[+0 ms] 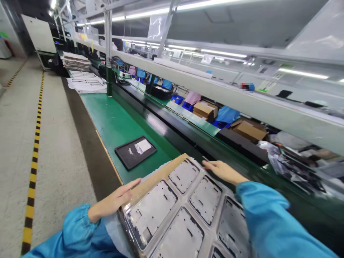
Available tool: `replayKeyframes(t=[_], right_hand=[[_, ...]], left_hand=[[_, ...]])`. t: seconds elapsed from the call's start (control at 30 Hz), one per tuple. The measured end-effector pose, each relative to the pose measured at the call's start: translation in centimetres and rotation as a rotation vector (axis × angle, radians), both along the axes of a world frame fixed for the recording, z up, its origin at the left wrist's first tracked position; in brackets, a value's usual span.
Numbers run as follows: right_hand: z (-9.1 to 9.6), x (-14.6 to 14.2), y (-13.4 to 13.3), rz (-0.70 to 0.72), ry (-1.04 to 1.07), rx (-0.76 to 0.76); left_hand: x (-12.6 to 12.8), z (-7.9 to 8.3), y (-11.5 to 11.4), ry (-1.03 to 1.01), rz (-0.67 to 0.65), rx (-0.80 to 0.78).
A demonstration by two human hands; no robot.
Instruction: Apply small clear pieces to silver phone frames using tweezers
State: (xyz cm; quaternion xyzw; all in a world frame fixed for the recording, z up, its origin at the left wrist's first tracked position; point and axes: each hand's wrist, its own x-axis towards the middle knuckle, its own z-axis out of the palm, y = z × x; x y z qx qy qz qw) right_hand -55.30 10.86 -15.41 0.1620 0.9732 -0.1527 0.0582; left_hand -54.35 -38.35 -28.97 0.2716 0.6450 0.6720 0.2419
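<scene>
A large plastic tray (185, 196) lies tilted in front of me, with several flat grey phone-frame-like plates (152, 211) in its compartments. A brown board-like border and thin white sheeting show along its edges. My left hand (115, 200) grips the tray's left edge, with the index finger stretched along it and the other fingers partly curled. At the far right edge is my right hand (224, 171), closed at the tray's side; its lower fingers are hidden. Beyond the tray, a black shallow tray (127, 157) on the green bench holds a white label-like piece (143, 146).
The green bench (107, 118) runs away from me beside a dark conveyor belt (158, 125). Stacked white trays (87, 81) stand farther along. Cardboard boxes (248, 129) lie across the line. A metal post (109, 50) rises from the bench; a striped floor line (33, 165) marks the aisle.
</scene>
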Motion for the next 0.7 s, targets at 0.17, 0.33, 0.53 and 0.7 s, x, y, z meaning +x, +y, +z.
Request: replayKeyframes(t=[0.17, 0.33, 0.53, 0.7], right_hand=[[-1.2, -3.0, -3.5, 0.035, -0.100, -0.057], [-1.4, -3.3, -3.8, 0.012, -0.174, -0.115], [-2.4, -2.9, -4.2, -0.015, -0.250, -0.203], [-3.0, -3.0, -3.7, -0.031, -0.243, -0.285]], left_hand=[[2.8, 2.0, -0.4, 0.037, -0.049, -0.181], [5.9, 3.9, -0.6, 0.112, -0.008, -0.175], [8.3, 1.2, 0.0, 0.131, 0.174, -0.190], [9.0, -1.1, 0.3, 0.180, 0.352, -0.163]])
